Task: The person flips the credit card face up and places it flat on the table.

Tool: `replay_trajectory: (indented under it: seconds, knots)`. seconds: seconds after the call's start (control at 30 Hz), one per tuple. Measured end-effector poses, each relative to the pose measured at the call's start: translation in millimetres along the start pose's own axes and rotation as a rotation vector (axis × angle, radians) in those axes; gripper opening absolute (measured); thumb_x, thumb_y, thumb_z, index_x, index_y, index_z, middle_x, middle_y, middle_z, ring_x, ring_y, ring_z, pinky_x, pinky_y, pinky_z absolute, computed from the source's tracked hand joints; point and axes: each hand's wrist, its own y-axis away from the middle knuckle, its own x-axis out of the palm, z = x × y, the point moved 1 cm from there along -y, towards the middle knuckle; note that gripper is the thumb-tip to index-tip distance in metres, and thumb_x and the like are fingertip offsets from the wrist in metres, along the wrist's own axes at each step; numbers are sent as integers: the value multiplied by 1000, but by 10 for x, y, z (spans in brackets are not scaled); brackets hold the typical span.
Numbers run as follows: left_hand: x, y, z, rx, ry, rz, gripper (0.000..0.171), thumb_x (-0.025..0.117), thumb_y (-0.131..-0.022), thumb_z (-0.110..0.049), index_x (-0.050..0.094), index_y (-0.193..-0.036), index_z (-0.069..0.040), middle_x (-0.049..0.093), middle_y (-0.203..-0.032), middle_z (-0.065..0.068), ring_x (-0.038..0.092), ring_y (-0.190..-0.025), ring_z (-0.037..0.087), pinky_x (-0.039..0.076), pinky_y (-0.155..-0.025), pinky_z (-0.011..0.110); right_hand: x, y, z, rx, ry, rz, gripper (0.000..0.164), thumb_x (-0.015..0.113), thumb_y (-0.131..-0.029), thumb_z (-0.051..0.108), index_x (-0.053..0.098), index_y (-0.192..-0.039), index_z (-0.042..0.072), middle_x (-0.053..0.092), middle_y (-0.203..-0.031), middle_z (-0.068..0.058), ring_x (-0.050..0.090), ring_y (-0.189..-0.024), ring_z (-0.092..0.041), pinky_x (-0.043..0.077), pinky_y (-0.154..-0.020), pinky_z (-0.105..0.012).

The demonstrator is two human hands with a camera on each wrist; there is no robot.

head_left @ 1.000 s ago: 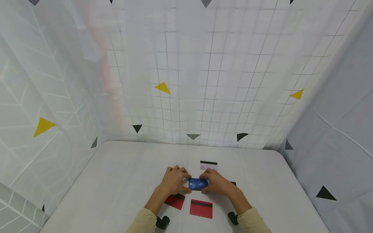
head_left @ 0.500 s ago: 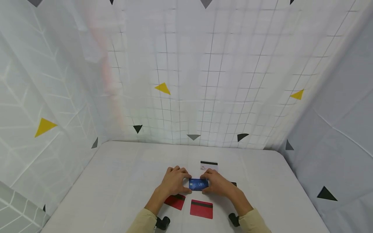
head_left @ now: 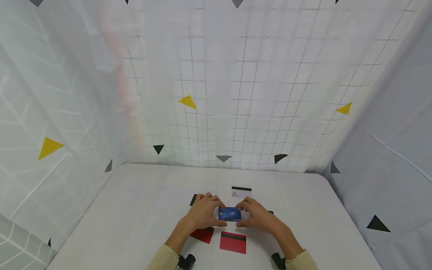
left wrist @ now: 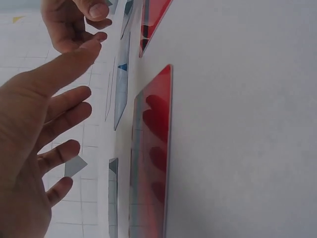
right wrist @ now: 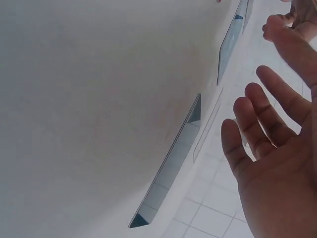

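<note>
A blue card marked VIP lies flat on the white table, in the head view between both hands. To its left hovers my left hand, thumb and fingers spread apart; the left wrist view shows a gap from the fingers to the cards below. My right hand is held to its right in a similar way, loosely bent and holding nothing. Below the left hand, partly covered, is a red card with a dark stripe. A second red card lies nearer the front.
Beyond the hands lies a white card with a black stripe. Dark cards peek out behind the left hand and the right hand. Black wrist-worn devices sit at both sleeves. White sheeting surrounds the table.
Both hands have let go of the blue card's ends and come up off it. The right hand has shifted slightly right; more of a dark card shows behind the left. The card stays put.
</note>
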Motion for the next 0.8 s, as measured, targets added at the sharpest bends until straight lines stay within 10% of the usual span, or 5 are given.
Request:
replay_trajectory:
  seconds: [0.8]
  knots:
    - [-7, 240, -184, 86, -41, 168, 60, 77, -61, -80, 67, -104, -39, 61, -107, -17, 45, -100, 9, 38, -93, 44, 59, 388, 101, 123, 88, 209, 61, 93, -62, 49, 58, -106, 27, 49, -97, 7, 48, -91, -17, 47, -81, -46]
